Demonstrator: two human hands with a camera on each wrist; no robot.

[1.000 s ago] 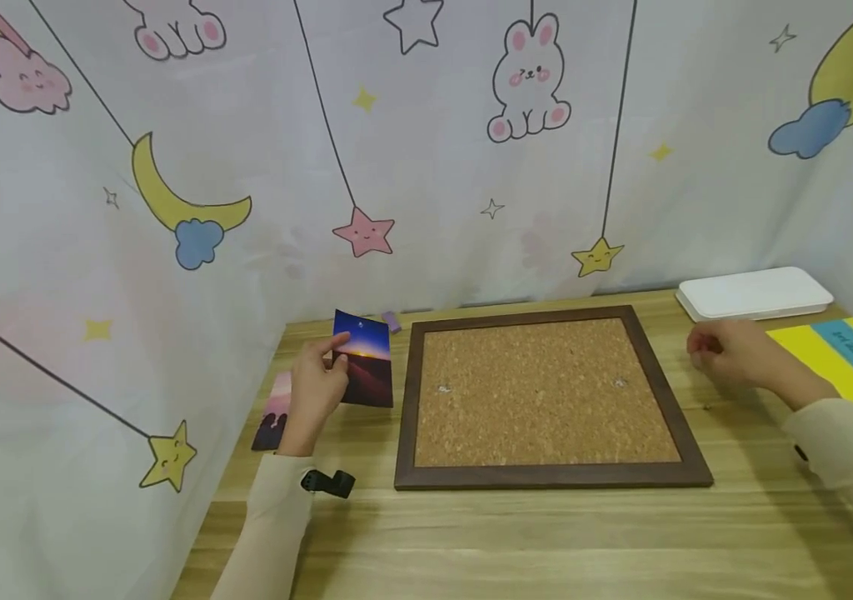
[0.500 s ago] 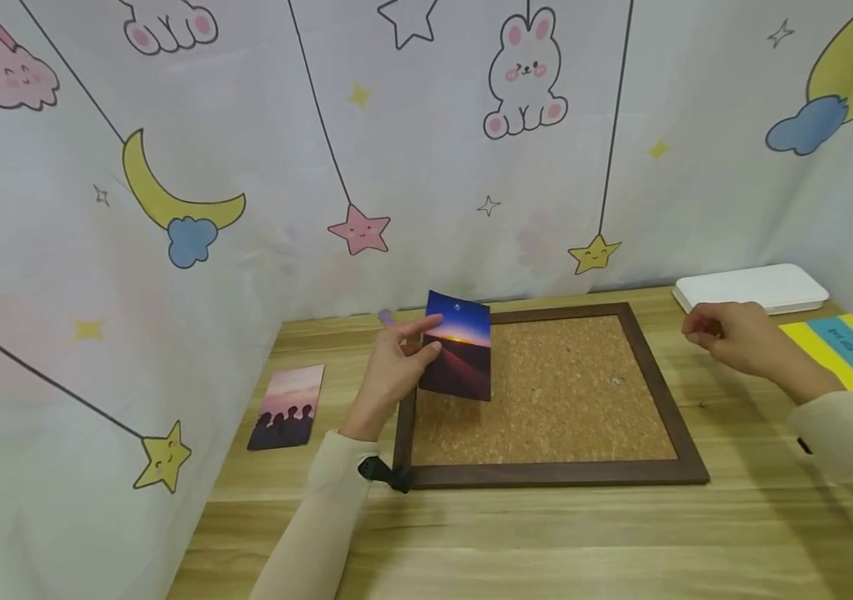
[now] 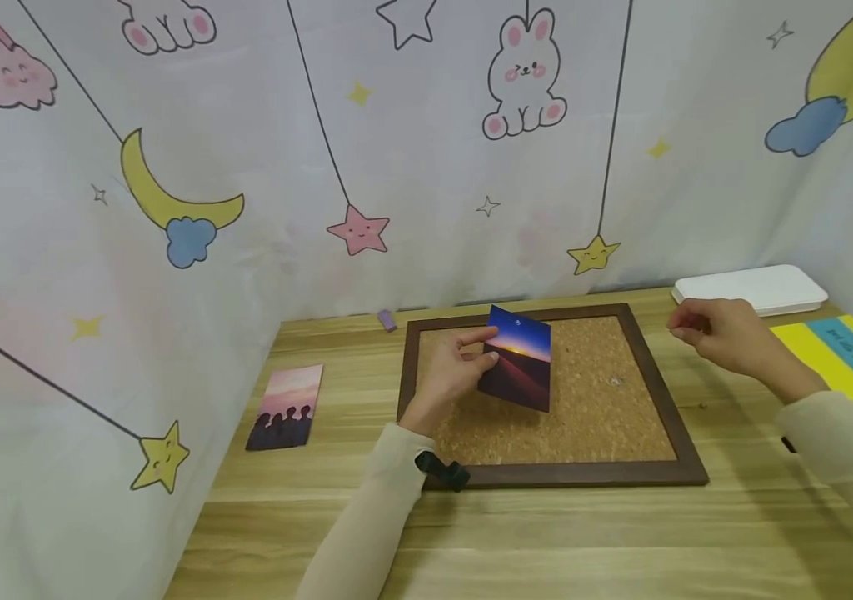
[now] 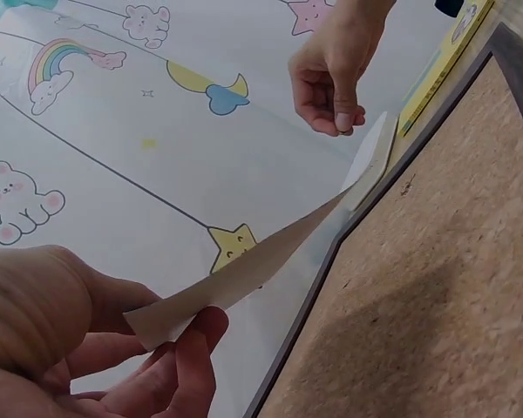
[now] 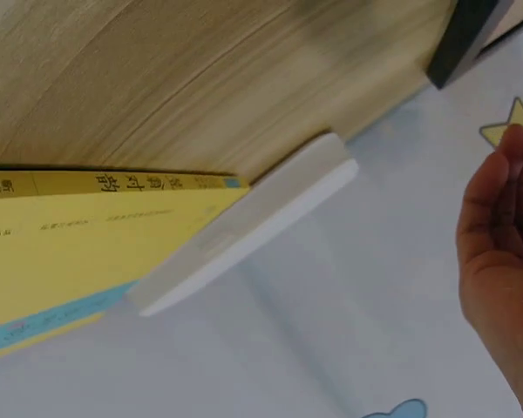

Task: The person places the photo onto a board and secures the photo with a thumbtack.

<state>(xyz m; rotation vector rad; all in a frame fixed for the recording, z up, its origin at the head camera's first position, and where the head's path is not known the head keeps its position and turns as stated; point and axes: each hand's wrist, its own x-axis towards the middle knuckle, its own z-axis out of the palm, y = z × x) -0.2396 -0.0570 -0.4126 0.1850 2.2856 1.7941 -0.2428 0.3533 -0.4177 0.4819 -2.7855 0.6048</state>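
In the head view my left hand point(image 3: 451, 375) pinches the left edge of a sunset picture card point(image 3: 518, 367). The card is held tilted above the cork board point(image 3: 584, 417), which lies on the table in a dark wooden frame. The left wrist view shows the card's plain back point(image 4: 244, 266) between thumb and fingers, apart from the cork. My right hand point(image 3: 726, 333) is raised right of the board, fingers curled and thumb against fingertip. A tiny gold-brown thing point(image 4: 343, 132) seems to be pinched there, too small to identify.
A pink picture card with dark silhouettes point(image 3: 286, 408) lies left of the board. Behind it is a small purple piece point(image 3: 386, 320). At the right are a white flat case point(image 3: 756, 287) and a yellow book point(image 3: 831, 342). A patterned curtain point(image 3: 426, 150) hangs behind the table.
My left hand has carried the sunset card rightward from beside the board to over it, uncovering the pink card. The right hand has shifted slightly left.
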